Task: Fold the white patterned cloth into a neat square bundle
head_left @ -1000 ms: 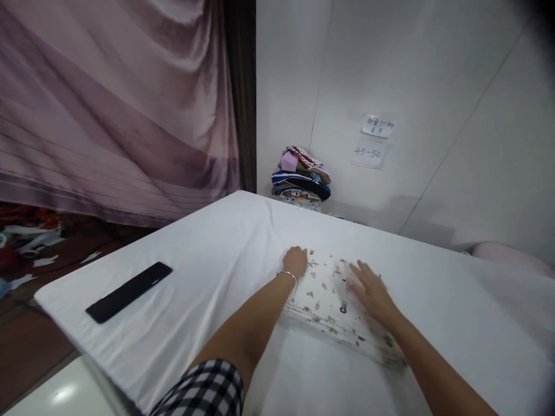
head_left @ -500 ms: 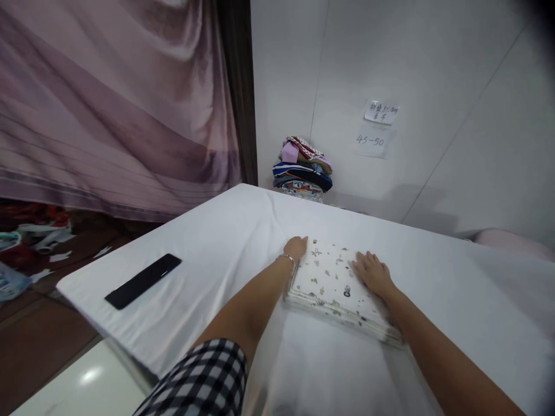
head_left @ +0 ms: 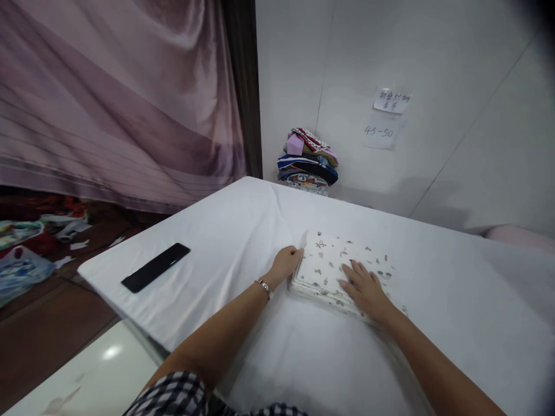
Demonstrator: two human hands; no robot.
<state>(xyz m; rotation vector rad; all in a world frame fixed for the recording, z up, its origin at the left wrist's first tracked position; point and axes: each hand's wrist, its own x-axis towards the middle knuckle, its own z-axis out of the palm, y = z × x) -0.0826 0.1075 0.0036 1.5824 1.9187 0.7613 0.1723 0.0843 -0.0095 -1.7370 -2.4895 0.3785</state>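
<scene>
My left hand is curled against the near-left edge of the folded printed cloth, fingers bent onto that side, thumb hidden; whether it truly pinches the edge I cannot tell. My right hand lies flat and open on top of the cloth, fingers spread, palm pressing down near its front edge.

A moment ago my left hand sat further up, at the cloth's far-left corner, and my right hand rested out toward the far right side. Both have since drawn back toward me (the left slid down the side, the right came in over the middle), and the bundle looks squarer and more compact under them. I take that to mean the fold is settled and I am only pressing it flat.

The cloth lies directly under my right palm, on the white sheet. Well off beyond my left fingers lies a black remote. Past my fingertips, against the wall, sits a pile of folded clothes, with two paper notes above it.
</scene>
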